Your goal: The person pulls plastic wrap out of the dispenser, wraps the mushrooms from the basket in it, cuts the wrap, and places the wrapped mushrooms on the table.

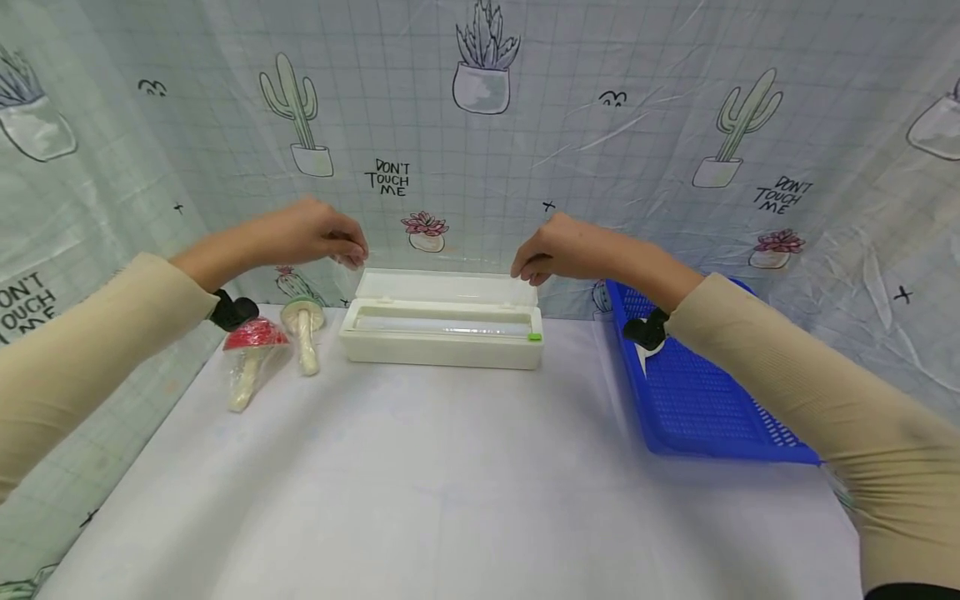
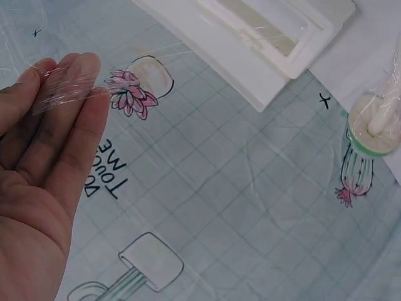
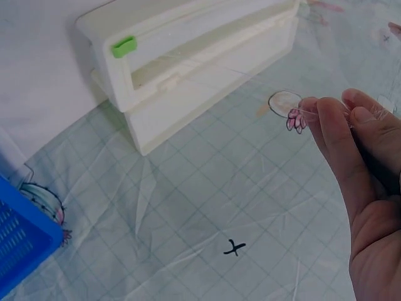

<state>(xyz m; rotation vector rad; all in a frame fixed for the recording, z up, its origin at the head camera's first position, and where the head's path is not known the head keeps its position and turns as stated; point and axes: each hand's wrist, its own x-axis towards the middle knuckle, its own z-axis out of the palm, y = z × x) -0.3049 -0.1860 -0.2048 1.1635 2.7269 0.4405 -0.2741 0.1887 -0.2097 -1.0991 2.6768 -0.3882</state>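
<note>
Both hands are raised above a white cling film dispenser (image 1: pixel 442 353), whose lid (image 1: pixel 446 287) is tipped back and whose window shows a roll inside. Clear cling film (image 2: pixel 66 88) is pinched between the thumb and fingers of my left hand (image 1: pixel 318 235), above the dispenser's left end. Over the right end, my right hand (image 1: pixel 562 248) pinches the film's other side, and thin film stretches from the box towards the fingers. A green slider (image 3: pixel 124 47) sits at the dispenser's right end. The film's exact edges are hard to make out.
Left of the dispenser lie a red-capped toy mushroom (image 1: pixel 257 335) in clear wrap and a pale mushroom (image 1: pixel 307 343) with a green-rimmed cap. A blue basket (image 1: pixel 693 417) stands right, partly behind the right arm, with something white inside. A patterned curtain (image 1: pixel 480 158) hangs behind.
</note>
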